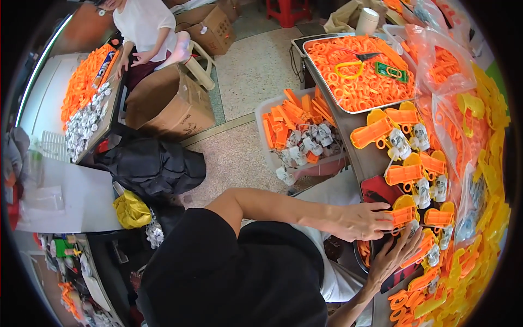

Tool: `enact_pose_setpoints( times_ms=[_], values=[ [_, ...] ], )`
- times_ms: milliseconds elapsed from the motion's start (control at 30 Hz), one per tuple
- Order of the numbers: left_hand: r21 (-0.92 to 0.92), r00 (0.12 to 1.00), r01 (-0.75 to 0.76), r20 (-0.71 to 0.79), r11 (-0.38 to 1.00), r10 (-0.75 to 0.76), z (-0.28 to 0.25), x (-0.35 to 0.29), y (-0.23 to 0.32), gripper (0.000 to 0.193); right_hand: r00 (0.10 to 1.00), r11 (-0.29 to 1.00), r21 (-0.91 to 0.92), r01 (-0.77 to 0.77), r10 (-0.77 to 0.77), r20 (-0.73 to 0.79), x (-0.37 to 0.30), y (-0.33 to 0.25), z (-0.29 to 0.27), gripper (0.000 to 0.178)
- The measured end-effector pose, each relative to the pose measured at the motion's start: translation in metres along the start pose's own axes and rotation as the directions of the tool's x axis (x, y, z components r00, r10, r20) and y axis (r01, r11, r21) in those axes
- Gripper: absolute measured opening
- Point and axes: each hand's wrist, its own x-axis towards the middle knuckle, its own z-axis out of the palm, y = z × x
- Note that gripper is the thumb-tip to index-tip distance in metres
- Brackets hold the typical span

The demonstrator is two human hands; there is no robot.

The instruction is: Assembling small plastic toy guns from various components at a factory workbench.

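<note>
My left hand (366, 221) reaches across to the right-hand table, its fingers closed on the edge of an orange-and-yellow plastic toy part (403, 216). Close below it, my right hand (396, 252) bends its fingers around the part's lower end, near a small white piece; what lies under the fingertips is partly hidden. Similar assemblies of orange body, yellow back and wired white unit stand in rows beyond, such as one orange-and-yellow assembly (404, 174). Another orange assembly (424, 248) lies beside my right fingers.
A metal tray (348, 108) of orange rings holds yellow-handled scissors (349, 69). A translucent bin (263, 131) contains orange pieces and white units. Yellow parts (485, 218) heap along the right. An open cardboard box (185, 109) stands near a seated person (144, 27) at another table.
</note>
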Motion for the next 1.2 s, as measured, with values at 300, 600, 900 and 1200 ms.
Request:
enact_pose_setpoints(
  times_ms=[300, 600, 900, 1200],
  values=[
    [0.132, 0.983, 0.062, -0.180, 0.989, -0.037, 0.020, 0.009, 0.012, 0.014, 1.000, 1.000, -0.006, -0.019, 0.019, 0.005, 0.003, -0.004, 0.001, 0.063],
    [0.203, 0.983, 0.091, -0.176, 0.975, -0.055, 0.023, 0.016, 0.023, 0.015, 0.999, 0.998, 0.032, -0.047, 0.047, 0.004, -0.001, -0.003, 0.000, 0.066],
    [-0.167, 0.989, -0.063, -0.142, 0.984, 0.039, 0.015, 0.046, 0.022, 0.016, 0.971, 0.994, 0.016, -0.106, 0.107, -0.213, -0.020, 0.005, -0.015, 0.052],
    [-0.339, 0.988, 0.047, -0.123, 0.940, -0.094, 0.011, 0.059, 0.021, 0.021, 0.838, 0.954, 0.059, -0.293, 0.287, -0.464, -0.090, 0.003, -0.070, 0.032]
  ],
)
